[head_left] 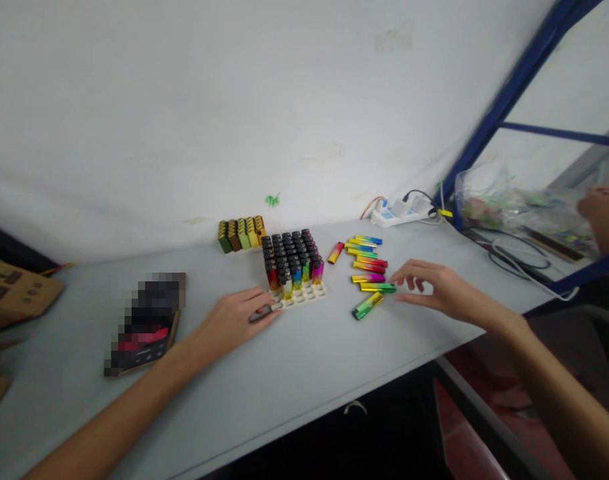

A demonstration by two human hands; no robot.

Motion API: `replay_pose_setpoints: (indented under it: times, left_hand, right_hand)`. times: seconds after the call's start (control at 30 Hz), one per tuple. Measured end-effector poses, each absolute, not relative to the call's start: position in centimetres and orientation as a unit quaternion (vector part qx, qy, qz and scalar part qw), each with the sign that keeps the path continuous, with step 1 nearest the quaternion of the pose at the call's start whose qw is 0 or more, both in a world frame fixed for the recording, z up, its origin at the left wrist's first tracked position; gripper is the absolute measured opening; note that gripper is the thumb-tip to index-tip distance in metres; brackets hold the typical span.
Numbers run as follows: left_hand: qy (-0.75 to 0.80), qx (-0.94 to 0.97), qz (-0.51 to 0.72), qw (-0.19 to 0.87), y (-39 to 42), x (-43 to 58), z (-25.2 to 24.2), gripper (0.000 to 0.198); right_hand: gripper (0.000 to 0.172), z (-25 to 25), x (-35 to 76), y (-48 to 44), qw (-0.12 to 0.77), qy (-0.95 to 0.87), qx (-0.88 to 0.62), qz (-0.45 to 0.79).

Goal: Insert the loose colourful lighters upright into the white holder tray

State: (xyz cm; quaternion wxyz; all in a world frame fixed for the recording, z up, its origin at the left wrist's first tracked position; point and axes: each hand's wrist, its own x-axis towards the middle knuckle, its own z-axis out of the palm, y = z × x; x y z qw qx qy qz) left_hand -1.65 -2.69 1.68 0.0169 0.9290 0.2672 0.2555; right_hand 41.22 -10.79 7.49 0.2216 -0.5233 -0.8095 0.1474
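Observation:
My left hand (239,312) is closed around a small tool with a dark handle (260,313); its pale tip points at the near left corner of a white tray (314,293). Standing upright in that tray are many lighters (297,274) with black tops and shiny coloured bodies. To the right lies a loose group of shiny, lighter-shaped pieces in rainbow colours (369,265). Over their right side is my right hand (427,285), thumb and fingers apart around the end of a yellow-green piece (377,288). Whether the fingers touch it I cannot tell.
Behind the tray stands a block of gold-topped lighters (243,233). A power strip (402,211) with cables sits by the wall. A blurred-out dark object (149,320) and a cardboard box (17,293) are left. Another person's hand (604,210) shows beyond the blue frame (504,100).

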Motion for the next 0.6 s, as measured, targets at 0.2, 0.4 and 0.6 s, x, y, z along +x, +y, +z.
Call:
replay_pose_setpoints:
  times: [0.2, 0.4, 0.6]
  left_hand:
    - [0.263, 0.930, 0.258, -0.001, -2.5, -2.0, 1.3, 0.026]
    - [0.264, 0.930, 0.254, -0.003, -2.6, -2.0, 1.4, 0.026]
    - [0.267, 0.930, 0.254, 0.002, -2.5, -2.0, 1.2, 0.023]
  right_hand:
    - [0.033, 3.8, 38.5, -12.5, 0.214, -0.838, -0.489, 0.118]
    - [0.033, 3.9, 38.8, -8.6, 0.255, -0.814, -0.518, 0.059]
    - [0.026, 4.6, 40.1, -4.8, 0.144, -0.836, -0.521, 0.091]
